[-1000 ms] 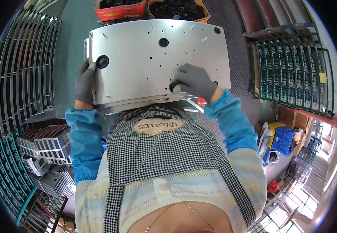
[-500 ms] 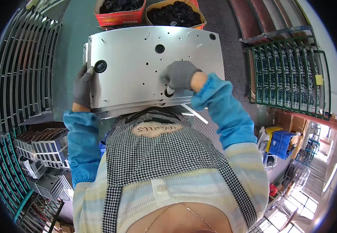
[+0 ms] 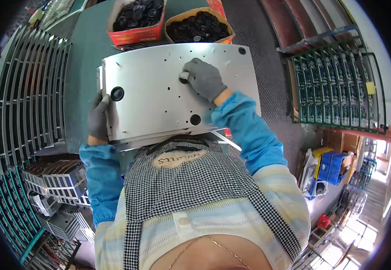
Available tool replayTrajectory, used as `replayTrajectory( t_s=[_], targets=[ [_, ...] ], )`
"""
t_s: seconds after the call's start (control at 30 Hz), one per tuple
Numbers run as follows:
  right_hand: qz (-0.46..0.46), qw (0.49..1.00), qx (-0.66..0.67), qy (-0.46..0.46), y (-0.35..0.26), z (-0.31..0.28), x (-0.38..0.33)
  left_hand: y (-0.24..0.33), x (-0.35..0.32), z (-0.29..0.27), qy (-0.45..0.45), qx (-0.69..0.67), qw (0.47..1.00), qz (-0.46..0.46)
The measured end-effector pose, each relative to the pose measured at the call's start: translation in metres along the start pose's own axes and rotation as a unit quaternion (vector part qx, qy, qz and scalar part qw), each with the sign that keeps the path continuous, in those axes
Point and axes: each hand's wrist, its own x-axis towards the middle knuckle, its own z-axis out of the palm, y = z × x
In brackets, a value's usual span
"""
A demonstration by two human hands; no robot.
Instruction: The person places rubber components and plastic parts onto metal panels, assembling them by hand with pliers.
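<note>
A silvery metal panel (image 3: 146,76) with small holes and studs lies on top of a stack of similar sheets. My left hand (image 3: 98,117), in a grey glove, is closed on the panel's left edge, thumb on top. In a matching glove, my right hand (image 3: 203,80) has its fingers curled and its tips pressed onto a black round plug at the panel's upper middle, which is mostly hidden by them. Other black plugs sit in the panel: the left plug (image 3: 117,93), the lower plug (image 3: 195,119) and the far right plug (image 3: 242,51).
Beyond the panel stand two cardboard boxes of loose black plugs, the left box (image 3: 137,36) and the right box (image 3: 229,39). A green rack of circuit boards (image 3: 335,90) is on the right. Metal racking (image 3: 29,94) lines the left side of the green table (image 3: 85,49).
My right hand has moved away from me, from the lower plug to the upper-middle one. My left hand keeps its hold on the edge. The whole view has shifted slightly.
</note>
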Motion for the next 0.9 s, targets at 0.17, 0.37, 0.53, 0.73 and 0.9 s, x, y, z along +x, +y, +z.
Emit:
replayTrajectory(
  t_s=[0.17, 0.37, 0.53, 0.73, 0.9],
  targets=[
    [0.218, 0.968, -0.027, 0.120, 0.053, -0.070, -0.067, 0.002, -0.003, -0.006, -0.035, -0.060, 0.998, -0.004],
    [0.156, 0.970, -0.130, 0.136, 0.068, -0.054, -0.178, 0.000, 0.000, -0.003, 0.034, -0.055, 0.998, -0.027],
    [0.191, 0.957, -0.138, 0.166, 0.047, -0.046, -0.190, -0.002, 0.003, -0.006, -0.012, -0.006, 1.000, -0.012],
    [0.198, 0.970, -0.110, 0.085, 0.047, -0.060, -0.180, -0.004, 0.004, -0.004, -0.027, -0.010, 1.000, 0.004],
    [0.076, 0.997, 0.024, -0.018, 0.087, -0.091, -0.175, 0.001, -0.001, -0.005, -0.043, -0.024, 0.999, -0.001]
  ],
)
